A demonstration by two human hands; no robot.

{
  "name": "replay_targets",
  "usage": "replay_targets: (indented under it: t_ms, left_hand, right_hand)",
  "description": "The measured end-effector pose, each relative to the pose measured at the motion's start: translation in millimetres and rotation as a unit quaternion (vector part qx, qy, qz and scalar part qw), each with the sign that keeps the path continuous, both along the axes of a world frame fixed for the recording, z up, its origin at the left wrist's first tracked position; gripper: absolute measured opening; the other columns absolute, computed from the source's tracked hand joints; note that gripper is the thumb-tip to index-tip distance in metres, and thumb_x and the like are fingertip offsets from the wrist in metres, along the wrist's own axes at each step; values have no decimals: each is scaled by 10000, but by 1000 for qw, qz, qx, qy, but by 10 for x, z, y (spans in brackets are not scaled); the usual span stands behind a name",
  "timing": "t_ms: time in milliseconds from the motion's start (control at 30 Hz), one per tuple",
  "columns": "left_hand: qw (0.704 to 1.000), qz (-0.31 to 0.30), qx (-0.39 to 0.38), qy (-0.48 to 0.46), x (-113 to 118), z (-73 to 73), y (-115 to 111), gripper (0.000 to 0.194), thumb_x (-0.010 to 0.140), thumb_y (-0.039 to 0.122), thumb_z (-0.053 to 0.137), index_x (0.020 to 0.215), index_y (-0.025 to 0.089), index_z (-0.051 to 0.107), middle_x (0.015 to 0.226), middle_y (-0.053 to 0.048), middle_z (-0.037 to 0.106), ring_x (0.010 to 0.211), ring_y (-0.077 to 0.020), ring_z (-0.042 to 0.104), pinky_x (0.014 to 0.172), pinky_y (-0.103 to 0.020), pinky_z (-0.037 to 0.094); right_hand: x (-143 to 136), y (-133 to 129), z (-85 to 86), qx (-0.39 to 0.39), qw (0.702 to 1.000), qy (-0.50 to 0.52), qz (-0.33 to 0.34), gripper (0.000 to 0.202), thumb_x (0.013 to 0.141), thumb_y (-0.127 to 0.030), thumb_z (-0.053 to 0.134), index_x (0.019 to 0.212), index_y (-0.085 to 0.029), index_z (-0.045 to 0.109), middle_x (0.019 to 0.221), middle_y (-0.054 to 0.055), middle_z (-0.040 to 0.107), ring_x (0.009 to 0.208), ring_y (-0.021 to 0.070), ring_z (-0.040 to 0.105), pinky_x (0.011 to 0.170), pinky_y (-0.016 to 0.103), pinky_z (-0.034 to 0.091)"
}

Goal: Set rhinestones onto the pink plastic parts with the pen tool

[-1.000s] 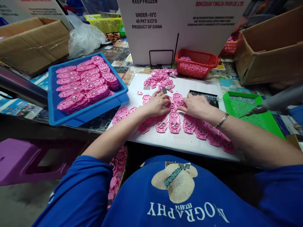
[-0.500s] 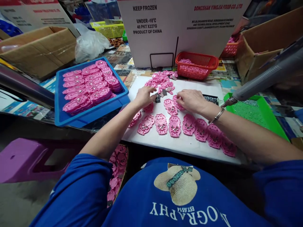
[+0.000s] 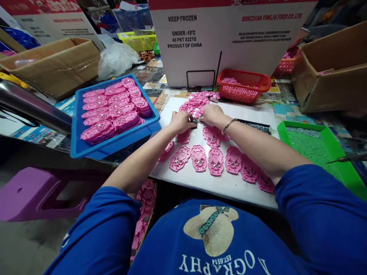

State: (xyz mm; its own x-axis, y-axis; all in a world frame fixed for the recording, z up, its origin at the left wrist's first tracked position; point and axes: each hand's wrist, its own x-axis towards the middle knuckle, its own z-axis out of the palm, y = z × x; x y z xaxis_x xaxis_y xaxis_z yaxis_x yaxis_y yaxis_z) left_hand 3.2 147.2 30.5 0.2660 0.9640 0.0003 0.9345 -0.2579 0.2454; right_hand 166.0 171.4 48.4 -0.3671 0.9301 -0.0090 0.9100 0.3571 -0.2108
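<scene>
Along the near side of the flat white rectangular board (image 3: 206, 183), a row of oval pink plastic plates with scalloped edges (image 3: 216, 162) lay flat, small shiny metal parts (image 3: 215, 167) grouped toward the near ends of the middle ones. The 2 middle plates had their long axes running roughly near to far; the plate just left of them was tilted, its far end swung right. Toward the right, plates overlapped, the last partly beneath the forearm. Farther in, another plate leaned its far end left.

Beyond it, the left hand (image 3: 182, 122) was partly closed, its bent fingertips touching a small, thin, dark-grey piece (image 3: 194, 123); the view did not show whether it was pinched. The right hand (image 3: 212, 115), a silver bracelet (image 3: 231, 123) at its wrist, was half curled, fingers pointing left, near the left fingertips; what they held, if anything, was too small to make out.

Just past the hands lay a heap of small pink plastic pieces (image 3: 197, 102), then a red perforated plastic basket (image 3: 236, 93).
</scene>
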Motion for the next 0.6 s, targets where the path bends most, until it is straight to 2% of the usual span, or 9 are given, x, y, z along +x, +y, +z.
replay_targets:
  t_ms: [100, 167, 300, 400, 533, 600]
  left_hand:
    - [999, 15, -8, -34, -13, -12, 22, 247, 793, 365, 726, 1003, 235, 739, 1020, -44, 743, 1037, -274, 629, 1002, -430, 361]
    - [998, 26, -12, -62, -22, -16, 37, 244, 781, 343, 733, 1000, 234, 740, 996, -36, 741, 993, -257, 641, 966, -398, 394]
    - [991, 42, -22, -125, -44, -19, 77, 194, 746, 303, 740, 927, 234, 756, 880, -21, 723, 851, -212, 640, 792, -314, 449]
    - [983, 50, -33, -171, -43, -24, 105, 154, 703, 281, 748, 845, 223, 759, 749, -2, 681, 730, -174, 602, 687, -279, 433]
    - [970, 61, -52, -231, -4, -28, 117, 122, 680, 247, 729, 785, 187, 740, 639, 10, 625, 603, -134, 529, 591, -258, 385]
    - [962, 67, -62, -258, 21, -23, 113, 114, 668, 241, 726, 762, 176, 726, 613, 11, 615, 573, -123, 501, 564, -251, 369]
  right_hand:
    - [33, 16, 36, -10, 998, 20, -54, 210, 817, -184, 721, 992, -69, 739, 1026, 233, 717, 1056, 377, 661, 871, 423, 514]
    - [99, -17, 109, -21, 997, 49, -58, 131, 853, -133, 657, 916, -50, 736, 961, 205, 722, 1046, 335, 667, 883, 382, 503]
    - [319, -188, 286, -86, 988, 123, -45, 152, 891, -133, 601, 841, -73, 731, 809, 125, 723, 778, 189, 684, 715, 278, 540]
    - [517, -373, 372, -140, 970, 195, -46, 137, 897, -157, 609, 861, -125, 737, 858, 105, 736, 693, 150, 652, 631, 269, 561]
    - [752, -581, 375, -191, 932, 301, -68, 110, 863, -152, 635, 811, -153, 732, 824, 82, 725, 672, 139, 625, 592, 261, 541]
    - [835, -644, 336, -170, 935, 302, -76, 96, 852, -158, 644, 819, -143, 733, 792, 74, 718, 627, 121, 594, 568, 248, 516]
